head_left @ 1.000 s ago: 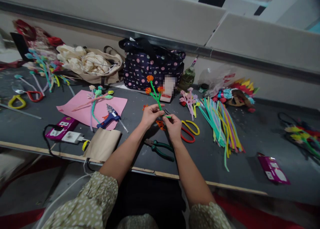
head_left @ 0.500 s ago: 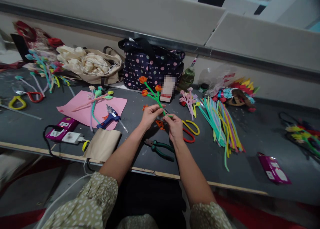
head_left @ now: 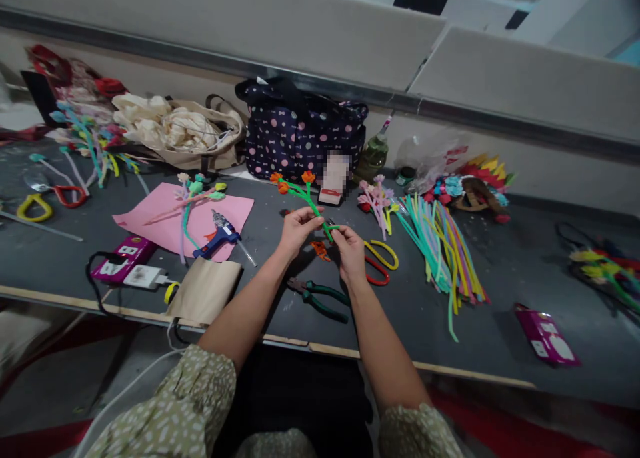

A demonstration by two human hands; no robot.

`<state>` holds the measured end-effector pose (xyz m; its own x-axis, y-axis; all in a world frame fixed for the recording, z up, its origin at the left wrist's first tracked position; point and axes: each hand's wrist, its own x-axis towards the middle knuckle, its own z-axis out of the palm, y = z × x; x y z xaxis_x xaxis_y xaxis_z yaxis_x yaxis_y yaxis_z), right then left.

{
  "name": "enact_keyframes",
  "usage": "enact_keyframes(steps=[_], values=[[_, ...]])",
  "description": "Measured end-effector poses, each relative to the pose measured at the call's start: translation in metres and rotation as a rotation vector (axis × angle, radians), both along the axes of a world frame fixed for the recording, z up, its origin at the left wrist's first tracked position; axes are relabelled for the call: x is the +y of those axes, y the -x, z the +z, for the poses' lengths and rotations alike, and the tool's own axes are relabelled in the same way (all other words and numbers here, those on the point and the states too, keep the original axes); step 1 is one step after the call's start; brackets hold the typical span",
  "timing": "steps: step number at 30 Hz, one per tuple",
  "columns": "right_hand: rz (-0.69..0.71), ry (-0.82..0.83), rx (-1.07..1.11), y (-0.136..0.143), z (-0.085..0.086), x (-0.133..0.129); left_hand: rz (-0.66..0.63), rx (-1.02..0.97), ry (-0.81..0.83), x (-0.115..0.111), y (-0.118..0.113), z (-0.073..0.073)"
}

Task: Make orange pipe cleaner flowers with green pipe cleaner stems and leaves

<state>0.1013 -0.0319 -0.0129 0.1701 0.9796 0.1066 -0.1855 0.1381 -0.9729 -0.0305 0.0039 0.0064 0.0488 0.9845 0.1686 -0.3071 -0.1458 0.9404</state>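
Note:
Between my hands is a pipe-cleaner flower stem (head_left: 311, 203), green with several orange blossoms at its upper left end. My left hand (head_left: 300, 229) pinches the stem partway down. Lower on it, my right hand (head_left: 349, 248) grips the green end between thumb and fingers. Orange pipe-cleaner pieces (head_left: 320, 250) lie on the table just beneath. Scissors (head_left: 383, 261) with red and yellow handles rest beside my right hand, their blades partly hidden. Green-handled pliers (head_left: 320, 298) lie between my forearms.
A glue gun (head_left: 218, 237) sits on pink paper (head_left: 165, 208) to the left, near a brown pad (head_left: 205, 290) and a power strip (head_left: 125, 258). Loose pipe cleaners (head_left: 445, 245) are bundled on the right. A dotted bag (head_left: 305, 128) stands behind, with a phone (head_left: 334, 181) before it.
The flower stem has tilted further left, and its blossoms are lower and have shifted left. Both hands keep hold of it in nearly the same place.

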Motion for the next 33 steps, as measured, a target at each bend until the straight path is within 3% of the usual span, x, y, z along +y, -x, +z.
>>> enact_keyframes(steps=[16,23,33], values=[[-0.063,-0.132,-0.33,-0.001,0.001,-0.003,-0.069,0.01,0.008,0.0,-0.002,-0.005],[-0.102,-0.103,-0.372,-0.008,-0.006,0.004,0.026,-0.012,0.028,0.003,0.005,0.0],[-0.149,-0.022,-0.374,-0.007,-0.002,0.0,0.006,0.01,0.017,0.004,0.005,-0.005]])
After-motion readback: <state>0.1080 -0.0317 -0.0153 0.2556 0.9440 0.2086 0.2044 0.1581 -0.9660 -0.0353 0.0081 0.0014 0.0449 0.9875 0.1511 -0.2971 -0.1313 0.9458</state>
